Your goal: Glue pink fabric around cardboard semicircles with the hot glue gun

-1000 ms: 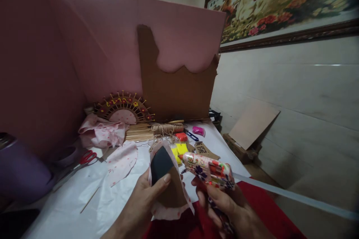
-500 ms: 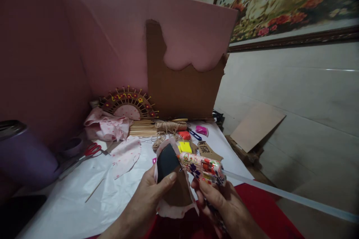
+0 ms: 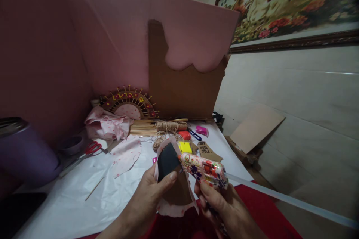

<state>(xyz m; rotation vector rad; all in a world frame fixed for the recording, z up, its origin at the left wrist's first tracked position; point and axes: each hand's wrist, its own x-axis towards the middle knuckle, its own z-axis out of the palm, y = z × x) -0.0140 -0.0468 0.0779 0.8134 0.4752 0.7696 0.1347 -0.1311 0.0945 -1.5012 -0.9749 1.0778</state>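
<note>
My left hand pinches a piece of cardboard by its left edge, the thumb lying across its face. The cardboard is brown below and dark above, and pink patterned fabric sticks out around its rim. My right hand is wrapped around the grip of a flower-patterned hot glue gun. Its orange nozzle is at the cardboard's right edge; whether it touches cannot be made out. From the gun's back a long clear glue stick runs out to the right.
On the white-covered table lie red-handled scissors, a cut fabric piece, bamboo sticks, a twine roll and yellow clay packet. A decorated fan shape and large cardboard sheet stand behind. A purple container stands left.
The glue gun has turned slightly, its back end a little lower, with its nozzle still at the cardboard's edge. Both hands keep their hold, and the view has shifted slightly.
</note>
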